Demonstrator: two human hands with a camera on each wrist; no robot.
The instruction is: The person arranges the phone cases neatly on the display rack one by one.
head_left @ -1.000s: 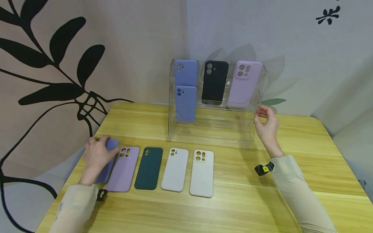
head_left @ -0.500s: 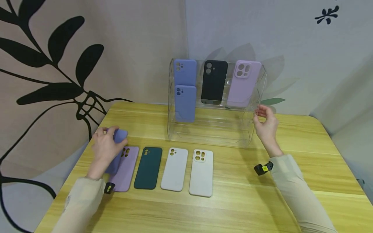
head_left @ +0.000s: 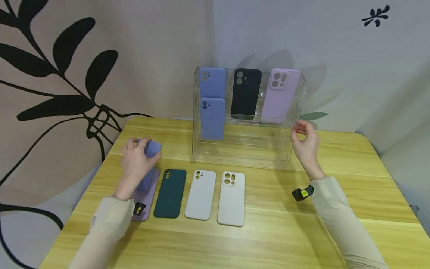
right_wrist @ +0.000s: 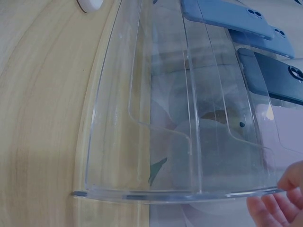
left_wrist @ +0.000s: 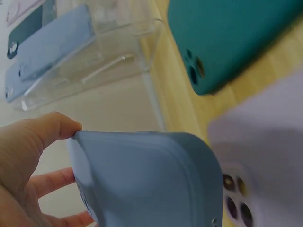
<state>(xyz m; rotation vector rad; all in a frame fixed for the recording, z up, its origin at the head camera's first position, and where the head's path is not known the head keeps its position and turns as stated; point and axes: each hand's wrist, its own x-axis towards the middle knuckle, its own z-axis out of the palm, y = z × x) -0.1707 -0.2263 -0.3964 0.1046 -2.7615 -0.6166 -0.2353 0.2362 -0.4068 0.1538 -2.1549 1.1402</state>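
My left hand (head_left: 135,160) pinches a blue phone case (head_left: 153,148) by its edges, thumb on one side and fingers on the other. In the left wrist view that case (left_wrist: 142,175) is tilted above the table, near a lilac phone case (left_wrist: 270,146) lying flat. The head view shows it partly covering the lilac case. My right hand (head_left: 306,144) grips the right side edge of a clear tiered display rack (head_left: 240,161); the right wrist view has the thumb and fingers on either side of the panel (right_wrist: 189,195). Part of the left fingers is hidden behind the case.
On the rack stand two blue cases (head_left: 212,119), a black case (head_left: 246,93) and a light purple case (head_left: 280,95). A dark green case (head_left: 170,194), a white case (head_left: 200,196) and a cream case (head_left: 231,201) lie in a row on the wooden table (head_left: 268,239).
My left hand has lifted the blue phone case from the left end of the row and carried it right and away from me, over the lilac case. The right hand stays on the rack.
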